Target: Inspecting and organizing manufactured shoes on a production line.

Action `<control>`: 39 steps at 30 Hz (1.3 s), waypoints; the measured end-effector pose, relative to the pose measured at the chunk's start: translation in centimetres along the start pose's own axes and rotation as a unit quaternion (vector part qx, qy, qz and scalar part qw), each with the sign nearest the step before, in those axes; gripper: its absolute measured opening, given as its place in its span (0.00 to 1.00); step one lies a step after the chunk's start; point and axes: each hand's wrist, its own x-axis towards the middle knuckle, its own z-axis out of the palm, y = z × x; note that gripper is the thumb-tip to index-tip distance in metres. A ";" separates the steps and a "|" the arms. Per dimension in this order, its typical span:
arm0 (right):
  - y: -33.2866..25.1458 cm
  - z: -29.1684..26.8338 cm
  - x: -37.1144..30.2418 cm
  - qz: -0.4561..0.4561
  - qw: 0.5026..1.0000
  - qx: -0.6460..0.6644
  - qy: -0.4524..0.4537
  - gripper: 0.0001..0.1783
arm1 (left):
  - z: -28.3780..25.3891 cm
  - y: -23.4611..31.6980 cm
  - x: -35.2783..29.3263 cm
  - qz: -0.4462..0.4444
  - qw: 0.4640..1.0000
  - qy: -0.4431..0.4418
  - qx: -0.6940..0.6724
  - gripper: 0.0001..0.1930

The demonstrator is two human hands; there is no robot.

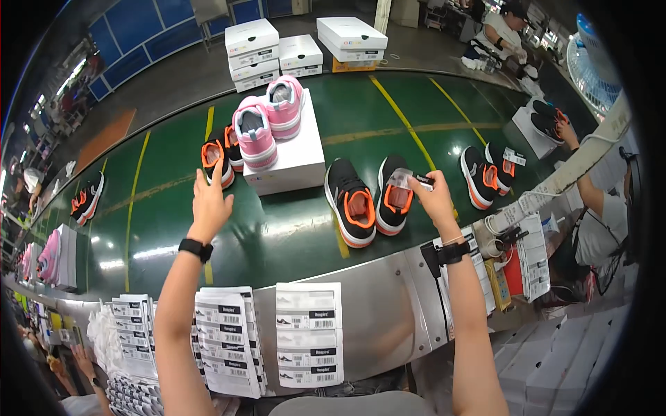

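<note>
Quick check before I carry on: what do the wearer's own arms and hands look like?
The left arm and right arm show no sleeves, and neither hand is gloved. The left hand has a black, watch-like wristband behind it. Behind the right hand are a thin pale band and a thicker black strap.

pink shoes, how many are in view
4: left pink shoe and right pink shoe on the central white box, plus a nearer pink shoe and a partly hidden one at the far left; more may be hidden there.
</note>
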 end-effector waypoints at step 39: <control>-17.7 -0.8 -1.3 0.032 0.957 0.085 -0.275 0.12 | 1.1 8.6 4.3 0.267 0.960 -0.063 0.056 0.47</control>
